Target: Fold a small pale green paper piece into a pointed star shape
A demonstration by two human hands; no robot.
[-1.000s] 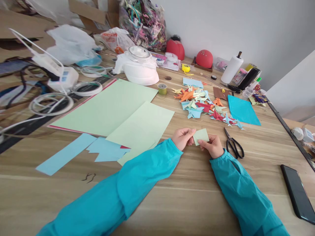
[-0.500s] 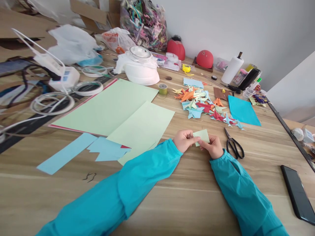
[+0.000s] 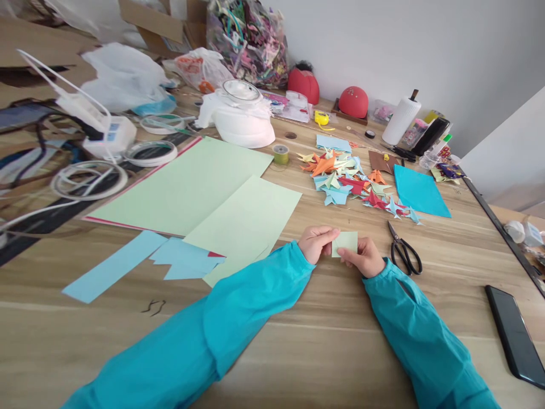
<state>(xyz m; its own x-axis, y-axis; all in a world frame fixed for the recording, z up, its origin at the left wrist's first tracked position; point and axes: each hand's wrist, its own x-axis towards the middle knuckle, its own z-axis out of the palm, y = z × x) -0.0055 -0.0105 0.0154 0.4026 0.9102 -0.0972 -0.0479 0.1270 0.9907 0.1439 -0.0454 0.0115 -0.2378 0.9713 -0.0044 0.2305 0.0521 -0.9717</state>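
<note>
A small pale green piece of paper (image 3: 347,243) is held just above the table between my two hands. My left hand (image 3: 317,243) is closed, its thumb and fingers at the paper's left edge. Thumb on the front and fingers behind, my right hand (image 3: 367,257) pinches the lower right part. Black-handled scissors (image 3: 406,254) lie to the right of my right hand. Beyond the hands is a pile of folded paper cranes (image 3: 336,179) in orange, red, blue and green.
Large pale green sheets (image 3: 251,216) and light blue paper strips (image 3: 114,264) lie to the left. A phone (image 3: 515,335) rests at the right, and a turquoise square (image 3: 421,190) farther back. White coiled cables (image 3: 89,180) and a thread spool (image 3: 280,154) are on the table too.
The green paper has turned from a slant to nearly upright and shifted slightly left. My left thumb has moved up to its upper left edge.
</note>
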